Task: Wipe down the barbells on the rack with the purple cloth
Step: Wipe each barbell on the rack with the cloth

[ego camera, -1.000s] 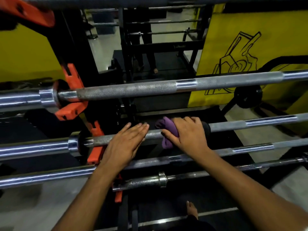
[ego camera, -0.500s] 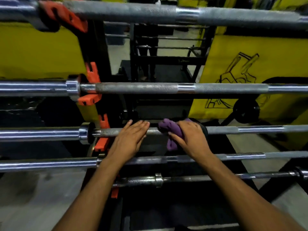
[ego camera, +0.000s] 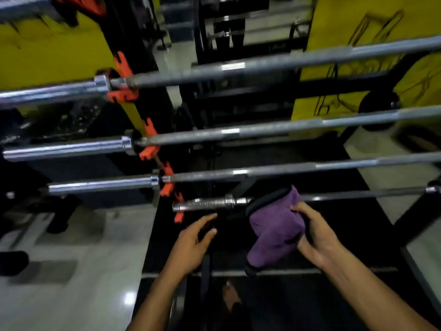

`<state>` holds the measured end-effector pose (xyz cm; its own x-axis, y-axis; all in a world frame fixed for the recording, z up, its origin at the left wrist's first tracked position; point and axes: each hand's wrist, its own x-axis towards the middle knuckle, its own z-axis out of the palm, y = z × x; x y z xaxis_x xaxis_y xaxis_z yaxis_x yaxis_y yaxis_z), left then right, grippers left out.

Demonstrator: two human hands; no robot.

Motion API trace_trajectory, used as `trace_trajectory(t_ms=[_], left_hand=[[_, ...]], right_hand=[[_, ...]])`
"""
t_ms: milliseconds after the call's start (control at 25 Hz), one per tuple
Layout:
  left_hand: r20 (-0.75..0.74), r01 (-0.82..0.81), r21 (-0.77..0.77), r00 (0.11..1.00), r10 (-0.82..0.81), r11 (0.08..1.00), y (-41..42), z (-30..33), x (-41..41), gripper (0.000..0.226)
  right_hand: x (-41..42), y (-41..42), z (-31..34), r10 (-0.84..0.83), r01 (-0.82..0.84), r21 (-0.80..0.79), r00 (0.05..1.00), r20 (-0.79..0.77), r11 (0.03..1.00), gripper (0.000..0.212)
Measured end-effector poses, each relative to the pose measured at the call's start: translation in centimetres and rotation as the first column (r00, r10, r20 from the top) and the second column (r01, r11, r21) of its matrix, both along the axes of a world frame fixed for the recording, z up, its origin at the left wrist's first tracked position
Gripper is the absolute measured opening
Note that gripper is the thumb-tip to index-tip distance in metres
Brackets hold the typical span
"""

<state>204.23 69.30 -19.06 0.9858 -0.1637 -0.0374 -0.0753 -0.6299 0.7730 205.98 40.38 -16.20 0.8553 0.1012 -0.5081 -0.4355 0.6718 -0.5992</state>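
Fingers of right hand [ego camera: 317,235] grip purple cloth [ego camera: 274,232]; left hand [ego camera: 191,244] loose.

yellow wall panels [ego camera: 47,51] | pale floor [ego camera: 71,283] | orange hooks [ego camera: 123,93]

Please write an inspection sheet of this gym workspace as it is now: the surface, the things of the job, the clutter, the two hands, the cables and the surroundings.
Surface: grey tiled floor on the left, dark mat under the rack.
Job's things: purple cloth hanging loose in front of the lowest barbell; whether it touches the bar, cannot tell. Three more barbells lie above it on orange hooks.
Clutter: nothing seen.
Hands: right hand grips the cloth by its right edge; left hand open, fingers relaxed, holding nothing, below the bar's short sleeve.
Cables: nothing seen.
Surroundings: yellow panels with black line drawings behind the rack; a bare foot at the bottom; picture blurred.
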Motion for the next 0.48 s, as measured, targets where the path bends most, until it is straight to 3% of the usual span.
trace_trajectory(t_ms=[200,280,360,480], left_hand=[[-0.236,-0.105,-0.005,0.966,0.101,0.994,-1.0,-2.2,-12.6,0.040],[-0.278,-0.151,-0.079,0.952,0.124,0.985,-0.5,-1.1,-17.0,0.047],[-0.286,-0.141,-0.215,0.955,0.076,0.966,-0.1,0.4,-19.6,0.066],[-0.297,-0.088,-0.151,0.954,0.039,0.985,0.6,1.7,-20.8,0.087]], right_hand=[[-10.0,1.3,-4.8,0.135,-0.136,-0.023,0.989,-0.065,0.990,0.032],[-13.0,3.0,-6.0,0.236,-0.240,-0.061,0.969,-0.072,0.969,0.033],[-15.0,4.8,-6.5,0.390,-0.389,-0.147,0.921,-0.027,0.909,0.032],[-16.5,7.3,-6.8,0.635,-0.581,-0.320,0.768,0.089,0.748,0.037]])
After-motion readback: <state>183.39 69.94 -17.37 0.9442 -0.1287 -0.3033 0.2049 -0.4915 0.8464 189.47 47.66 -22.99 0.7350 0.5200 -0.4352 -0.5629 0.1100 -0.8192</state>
